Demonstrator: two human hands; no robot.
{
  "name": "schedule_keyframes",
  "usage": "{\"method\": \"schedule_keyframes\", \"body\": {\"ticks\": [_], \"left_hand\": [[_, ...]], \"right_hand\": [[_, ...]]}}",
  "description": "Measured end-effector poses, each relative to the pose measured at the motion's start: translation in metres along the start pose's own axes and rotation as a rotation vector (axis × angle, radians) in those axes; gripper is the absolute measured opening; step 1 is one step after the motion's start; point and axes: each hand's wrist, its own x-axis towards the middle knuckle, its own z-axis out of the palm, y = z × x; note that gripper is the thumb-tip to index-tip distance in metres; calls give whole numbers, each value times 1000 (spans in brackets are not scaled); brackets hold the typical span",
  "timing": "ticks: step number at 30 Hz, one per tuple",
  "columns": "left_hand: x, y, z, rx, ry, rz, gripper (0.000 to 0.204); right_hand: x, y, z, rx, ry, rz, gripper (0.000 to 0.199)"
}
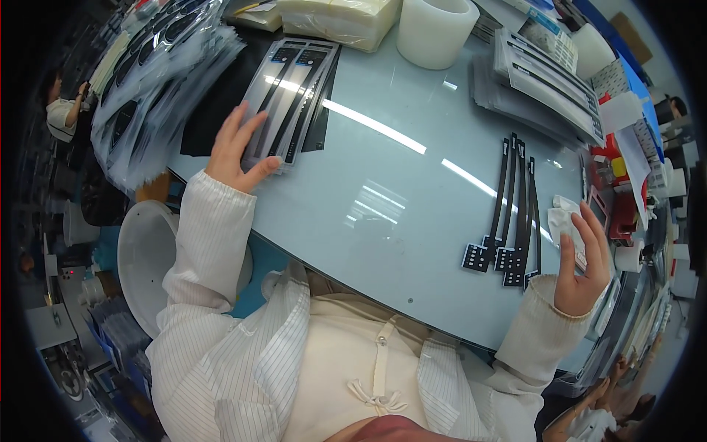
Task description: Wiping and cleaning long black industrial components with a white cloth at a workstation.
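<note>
With fingers spread, my left hand (237, 151) rests at the near-left edge of a stack of clear plastic sheets (291, 96) printed with long black strips. The stack lies on a black mat (202, 121). My right hand (582, 261) is held open at the right side of the table, its fingers apart and nothing seen in them. Just beside it is a crumpled white tissue (563, 217), partly hidden by the fingers. To the left of that hand, several black strips with long tails and small square keypad-like ends (521, 214) lie side by side on the glossy table (375, 243).
Loose clear sheets (158, 96) pile up at the far left. At the back are a wrapped cream stack (339, 22) and a white roll (436, 33). Another sheet stack (541, 88) sits back right. A white bin (147, 258) stands below the table's left edge.
</note>
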Motion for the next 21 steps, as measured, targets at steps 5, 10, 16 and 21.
{"method": "schedule_keyframes", "body": {"ticks": [5,10,16,21], "left_hand": [[-12,-7,-7,72,87,-189,98],[-18,-18,-15,-75,140,-295,85],[-22,-25,-19,-359,281,-337,66],[-20,-44,-25,-1209,31,-398,64]], "right_hand": [[2,-10,4,31,-62,-48,25],[7,-19,13,99,-50,-48,22],[9,-29,21,135,-48,-89,21],[7,-44,30,297,-105,-66,21]]}}
